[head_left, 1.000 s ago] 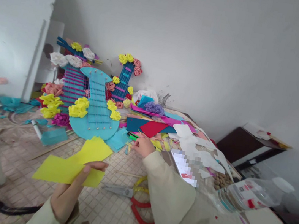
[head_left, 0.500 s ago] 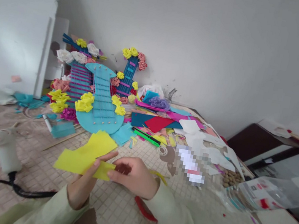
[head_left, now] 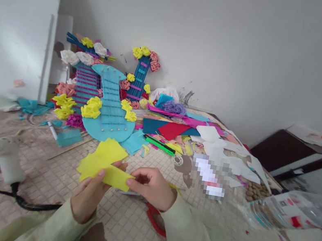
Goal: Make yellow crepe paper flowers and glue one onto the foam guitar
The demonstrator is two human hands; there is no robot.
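Note:
A strip of yellow crepe paper [head_left: 118, 177] is stretched between my two hands above the tiled-pattern table. My left hand [head_left: 91, 191] grips its left part, thumb on top and fingers underneath. The strip's right end is pinched between thumb and fingers of my right hand [head_left: 151, 187]. Just behind my left hand lie more yellow paper pieces [head_left: 108, 150]; I cannot tell whether they join the held strip. Red-handled scissors [head_left: 156, 219] rest on the table, partly hidden under my right wrist.
A white hot glue gun [head_left: 6, 159] with a black cord stands at left. Behind are a light-blue harp-shaped board [head_left: 111, 103] with yellow paper flowers, a green cutter knife [head_left: 159, 145] and coloured paper scraps. A clear plastic bottle [head_left: 291, 212] lies at right.
The yellow strip has moved right and turned, its left end no longer spreading out flat to the left. Both hands have shifted slightly right, and more of the scissors shows.

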